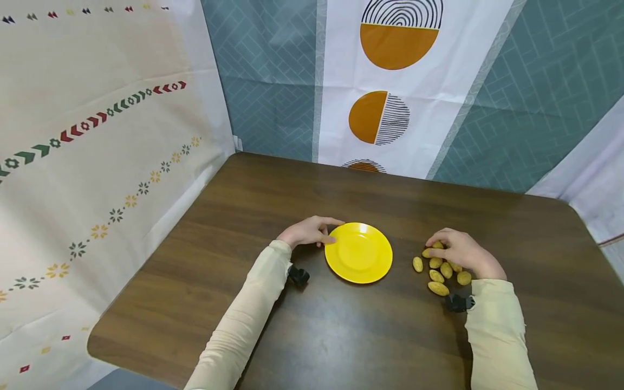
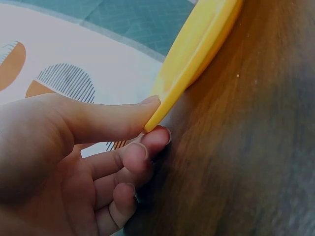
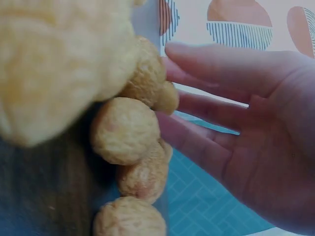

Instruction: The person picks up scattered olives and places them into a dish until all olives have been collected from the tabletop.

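A round yellow plate [image 1: 358, 253] lies on the table, its left rim pinched by my left hand [image 1: 308, 232]. In the left wrist view, the thumb [image 2: 115, 118] presses the top of the plate's rim [image 2: 172, 93] and a fingertip is under it. My right hand [image 1: 460, 251] reaches over several small, wrinkled, yellow-brown oval pieces that look like baby potatoes [image 1: 439, 288]. In the right wrist view, its fingers stretch out, thumb apart, with fingertips right at the far side of the pieces [image 3: 125, 130]; some fingertips are hidden behind them.
The brown wooden table [image 1: 273, 195] has a rounded corner at the front left. One oval piece [image 1: 417, 264] sits a little left of the group, towards the plate. Patterned cloths [image 1: 273, 81] hang behind and to the left of the table.
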